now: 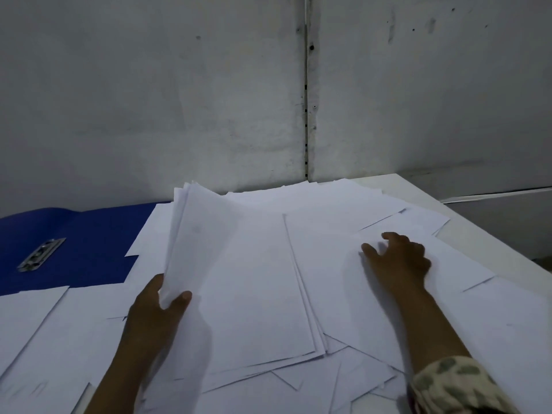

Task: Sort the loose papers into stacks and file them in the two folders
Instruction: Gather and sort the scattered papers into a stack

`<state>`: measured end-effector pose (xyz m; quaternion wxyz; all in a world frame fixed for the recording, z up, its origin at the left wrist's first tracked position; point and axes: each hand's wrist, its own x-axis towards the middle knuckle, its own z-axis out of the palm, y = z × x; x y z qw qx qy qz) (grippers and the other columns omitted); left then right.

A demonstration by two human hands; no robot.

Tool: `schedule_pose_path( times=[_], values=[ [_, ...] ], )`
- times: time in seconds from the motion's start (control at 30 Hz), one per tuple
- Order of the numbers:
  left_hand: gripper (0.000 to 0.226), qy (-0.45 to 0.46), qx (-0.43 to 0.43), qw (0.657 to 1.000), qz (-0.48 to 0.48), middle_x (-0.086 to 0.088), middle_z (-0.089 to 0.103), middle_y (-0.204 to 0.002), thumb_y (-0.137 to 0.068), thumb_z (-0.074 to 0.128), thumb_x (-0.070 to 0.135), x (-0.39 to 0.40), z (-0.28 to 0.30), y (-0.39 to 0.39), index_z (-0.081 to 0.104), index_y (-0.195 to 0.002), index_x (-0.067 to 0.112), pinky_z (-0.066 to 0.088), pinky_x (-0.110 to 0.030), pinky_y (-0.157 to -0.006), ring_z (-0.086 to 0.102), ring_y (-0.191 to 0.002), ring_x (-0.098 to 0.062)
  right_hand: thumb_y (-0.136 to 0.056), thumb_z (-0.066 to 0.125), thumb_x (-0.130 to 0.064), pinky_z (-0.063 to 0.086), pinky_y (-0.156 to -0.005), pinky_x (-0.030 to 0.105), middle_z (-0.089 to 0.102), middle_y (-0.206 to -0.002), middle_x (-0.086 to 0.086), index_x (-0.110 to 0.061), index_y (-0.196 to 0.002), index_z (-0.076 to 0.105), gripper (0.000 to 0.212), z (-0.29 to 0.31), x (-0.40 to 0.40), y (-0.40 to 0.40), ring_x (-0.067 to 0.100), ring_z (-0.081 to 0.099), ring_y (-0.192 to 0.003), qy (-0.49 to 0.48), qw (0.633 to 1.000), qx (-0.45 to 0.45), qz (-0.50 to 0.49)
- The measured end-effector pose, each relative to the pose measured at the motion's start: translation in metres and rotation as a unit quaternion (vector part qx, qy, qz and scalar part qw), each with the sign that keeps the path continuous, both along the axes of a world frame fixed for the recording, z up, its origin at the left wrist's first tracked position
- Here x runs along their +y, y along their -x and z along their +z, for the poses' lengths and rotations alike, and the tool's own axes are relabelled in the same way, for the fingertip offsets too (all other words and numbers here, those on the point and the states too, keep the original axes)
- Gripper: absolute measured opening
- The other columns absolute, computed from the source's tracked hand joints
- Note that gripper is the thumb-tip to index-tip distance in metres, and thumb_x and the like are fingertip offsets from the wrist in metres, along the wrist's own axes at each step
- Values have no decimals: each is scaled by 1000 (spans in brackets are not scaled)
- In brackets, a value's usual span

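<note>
Loose papers are covering the worktop while the left hand is pinching a raised sheaf between thumb and fingers, and the right hand is pressing spread fingers on a sheet beside the open blue folder.

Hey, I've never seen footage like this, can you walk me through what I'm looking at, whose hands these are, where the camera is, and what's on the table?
There is no machine here: a person wears one wide-angle camera on the head, so you look forward and down at their own two bare hands. The left hand grips a bundle of white sheets by its lower edge and holds it tilted up off the surface. The right hand reaches onto the loose white papers spread over the white table; its fingers look a bit blurred. At the far left lies an open blue folder with a metal clip, partly covered by sheets. Behind stands a grey wall.
</note>
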<state>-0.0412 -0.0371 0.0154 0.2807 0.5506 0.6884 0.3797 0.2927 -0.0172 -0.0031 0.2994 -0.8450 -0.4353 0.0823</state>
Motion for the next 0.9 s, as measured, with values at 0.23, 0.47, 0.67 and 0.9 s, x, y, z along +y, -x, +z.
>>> schedule_pose_path(
  times=[0.23, 0.47, 0.67, 0.9],
  values=[
    [40, -17, 18, 999, 33, -12, 55, -102, -89, 57, 16, -1, -3, 17, 49, -125, 3, 39, -38, -78, 46, -87, -27, -80, 50, -64, 6, -113, 45, 40, -141, 5, -21, -139, 34, 75, 6, -2, -6, 27, 21, -138, 103, 990, -90, 45],
    [45, -7, 38, 998, 57, -21, 57, -120, -91, 53, 23, -2, -4, 29, 44, -130, 4, 41, -49, -93, 52, -109, -41, -88, 53, -24, 34, -74, 32, 62, -93, 17, -10, -84, 60, 16, 17, -12, -22, 29, 48, -80, -38, 999, -1, -1],
    [44, -7, 49, 996, 70, -20, 56, -124, -92, 51, 23, -4, -3, 37, 43, -132, 6, 40, -50, -95, 51, -112, -41, -90, 56, -16, 41, -85, 37, 63, -113, 23, 4, -107, 64, 27, 19, -20, -33, 38, 56, -105, -176, 968, 164, -71],
    [47, 7, 18, 998, 54, -21, 55, -124, -90, 55, 22, -2, -4, 33, 43, -132, 5, 42, -44, -89, 52, -108, -38, -90, 59, -23, 39, -84, 34, 58, -121, 10, -6, -121, 59, 34, 19, -17, -17, 26, 51, -101, -168, 907, 375, -90]
  ],
)
